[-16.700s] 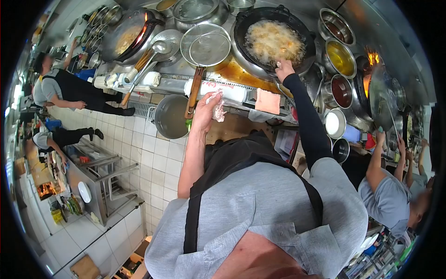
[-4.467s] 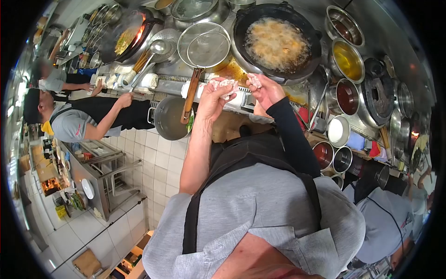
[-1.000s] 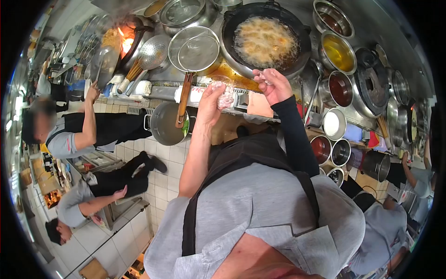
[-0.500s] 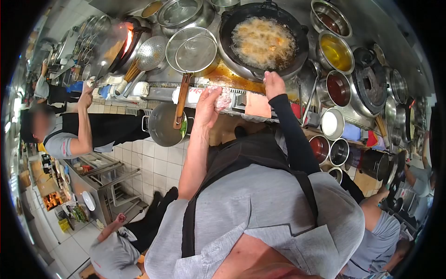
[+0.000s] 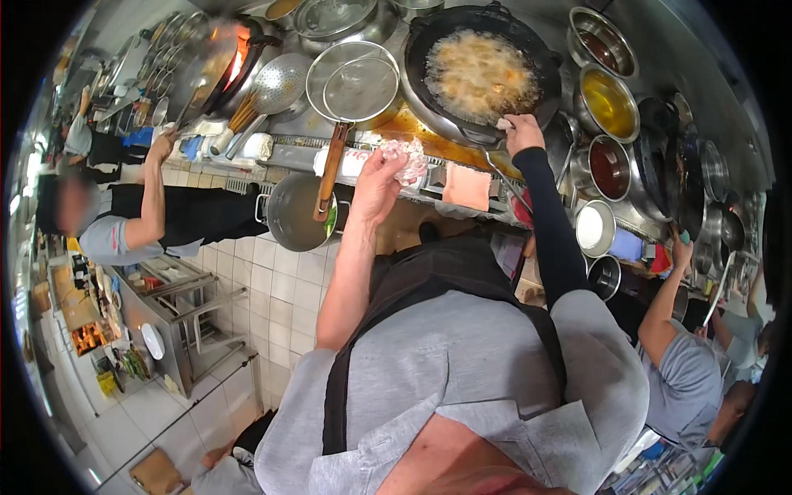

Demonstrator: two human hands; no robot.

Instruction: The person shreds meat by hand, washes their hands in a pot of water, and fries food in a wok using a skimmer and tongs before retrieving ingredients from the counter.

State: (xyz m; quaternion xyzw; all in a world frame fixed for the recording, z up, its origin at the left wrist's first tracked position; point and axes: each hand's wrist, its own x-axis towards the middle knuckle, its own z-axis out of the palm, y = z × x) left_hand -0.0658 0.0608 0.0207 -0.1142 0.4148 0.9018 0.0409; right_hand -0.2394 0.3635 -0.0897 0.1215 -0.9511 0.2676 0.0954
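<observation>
My left hand is closed around a clump of pale pink, raw-looking coated meat, held up in front of the stove edge. My right hand, in a black sleeve, is at the near right rim of a large black wok. Its fingers pinch a small pale piece that looks like the same meat. Inside the wok, golden pieces fry in foaming oil. A wire strainer with a wooden handle lies left of the wok, its handle pointing towards me.
Metal bowls stand right of the wok, one with yellow oil, another with dark red sauce. A pot sits below the strainer handle. A perforated ladle lies further left. Co-workers stand left and right; flames burn at the left.
My view has shifted slightly. My right hand has moved right along the wok's near rim, and a pale piece now shows at its fingertips. At right, a co-worker's arm has reached towards the stove.
</observation>
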